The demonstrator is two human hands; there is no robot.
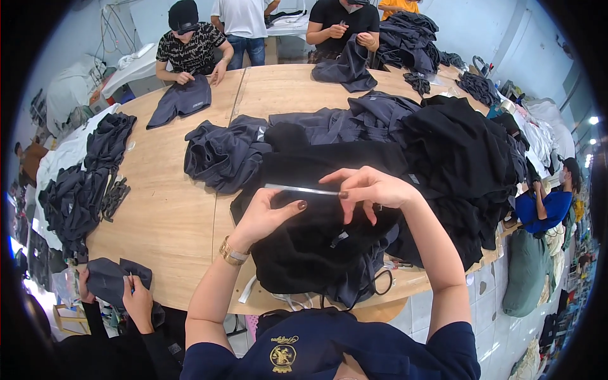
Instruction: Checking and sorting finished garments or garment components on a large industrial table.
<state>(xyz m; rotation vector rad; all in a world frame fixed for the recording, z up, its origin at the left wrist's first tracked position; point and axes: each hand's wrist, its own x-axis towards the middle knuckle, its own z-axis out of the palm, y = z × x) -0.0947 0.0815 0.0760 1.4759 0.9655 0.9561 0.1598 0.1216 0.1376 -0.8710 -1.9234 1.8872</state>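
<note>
A thin, straight, pale shiny strip [310, 189] stretches between my two hands over the black garment [329, 161]. What the strip is made of I cannot tell. My right hand [373, 192] pinches its right end between thumb and finger, the other fingers spread. At the strip's left end is my left hand [266, 214], its thumb pointing right and its fingers mostly hidden by the strip and the hand itself. Below my hands, a small pale label [340, 239] shows on the black cloth, which lies heaped at the table's near edge.
Dark grey garments [225, 152] lie beyond my hands, and a large black pile [459, 164] rises at right. More dark clothes [79, 196] line the wooden table's [158, 234] left side. Several co-workers handle garments around it; one co-worker's hands [136, 297] are at the near left.
</note>
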